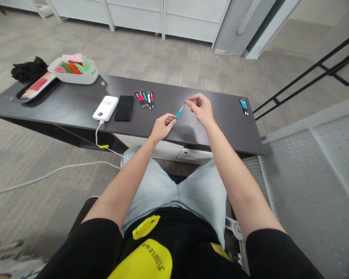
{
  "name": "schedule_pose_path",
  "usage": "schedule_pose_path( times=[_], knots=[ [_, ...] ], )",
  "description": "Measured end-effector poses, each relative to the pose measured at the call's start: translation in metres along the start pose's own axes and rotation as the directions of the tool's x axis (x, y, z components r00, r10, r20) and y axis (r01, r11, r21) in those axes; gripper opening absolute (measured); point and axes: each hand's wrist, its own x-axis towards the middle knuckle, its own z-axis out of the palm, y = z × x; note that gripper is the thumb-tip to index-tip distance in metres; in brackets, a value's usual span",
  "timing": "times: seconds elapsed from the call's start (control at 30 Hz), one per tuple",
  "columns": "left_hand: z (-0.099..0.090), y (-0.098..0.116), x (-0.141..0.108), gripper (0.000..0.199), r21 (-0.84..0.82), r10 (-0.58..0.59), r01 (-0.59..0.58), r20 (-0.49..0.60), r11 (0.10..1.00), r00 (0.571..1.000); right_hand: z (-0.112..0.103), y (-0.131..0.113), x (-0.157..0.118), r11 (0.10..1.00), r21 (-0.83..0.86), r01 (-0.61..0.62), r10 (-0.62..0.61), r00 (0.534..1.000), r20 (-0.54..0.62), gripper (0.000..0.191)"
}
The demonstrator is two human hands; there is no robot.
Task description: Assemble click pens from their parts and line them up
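Note:
My left hand is closed around a teal pen barrel above the dark tabletop. A thin white and dark piece extends from the barrel up to my right hand, whose thumb and forefinger pinch its far end. Whether that piece is separate from the barrel is too small to tell. Left of my hands lies a group of several pink, teal and white pens. A few teal and black pens lie together near the table's right end.
On the dark table, a black phone lies beside a white power bank with a cable. Farther left are a white basket of colourful items, a black tray and black cloth. Black rails stand at right.

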Motion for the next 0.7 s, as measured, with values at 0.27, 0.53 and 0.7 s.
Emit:
schedule_pose_path(
  times=[0.27,0.53,0.7],
  knots=[
    [-0.0019,-0.0047,-0.0001,0.008,0.006,0.040,-0.040,0.007,0.999,0.999,-0.0010,-0.0052,-0.0017,0.998,-0.048,-0.051,0.051,0.999,0.004,0.062],
    [-0.0007,-0.0086,0.0006,0.011,0.002,0.050,-0.050,-0.014,0.999,0.999,-0.0006,-0.0027,-0.0030,0.995,-0.067,-0.068,0.070,0.997,0.031,0.048],
    [-0.0020,-0.0087,0.0008,0.011,0.015,0.048,-0.048,0.001,0.999,0.999,-0.0050,-0.0017,-0.0006,0.998,-0.029,-0.049,0.049,0.999,-0.002,0.049]
  ],
)
